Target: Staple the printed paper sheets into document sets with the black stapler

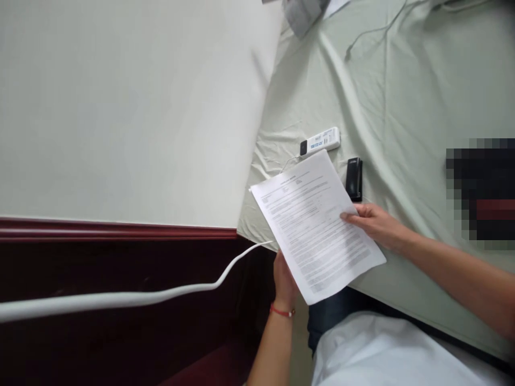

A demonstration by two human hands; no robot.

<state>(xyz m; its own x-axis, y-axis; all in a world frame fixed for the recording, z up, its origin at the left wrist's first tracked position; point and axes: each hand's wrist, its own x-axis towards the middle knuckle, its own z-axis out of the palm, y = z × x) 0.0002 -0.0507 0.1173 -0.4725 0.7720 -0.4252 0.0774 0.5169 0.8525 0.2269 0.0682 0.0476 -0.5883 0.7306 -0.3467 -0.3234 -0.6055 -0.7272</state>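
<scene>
A printed paper (314, 230), covered in small dark text, is held tilted in front of me over the table's near edge. My right hand (374, 222) grips its right edge, the thumb on top and the other fingers mostly beneath. At the left edge, my left hand (284, 279) reaches up behind the paper and holds it from there; most of its fingers are hidden. A red bracelet (282, 311) circles the left wrist. Just beyond my right hand lies a black stapler (353, 179). Past the paper's top edge rests a white device (321, 142) with a black end and a label.
A pale green cloth (402, 134) with folds covers the table. A thin cable (287, 163) runs from the white device under the paper. Across the left stretches a white cord (161, 296). Beyond it are a white surface (132, 107) and a dark red edge (120, 229).
</scene>
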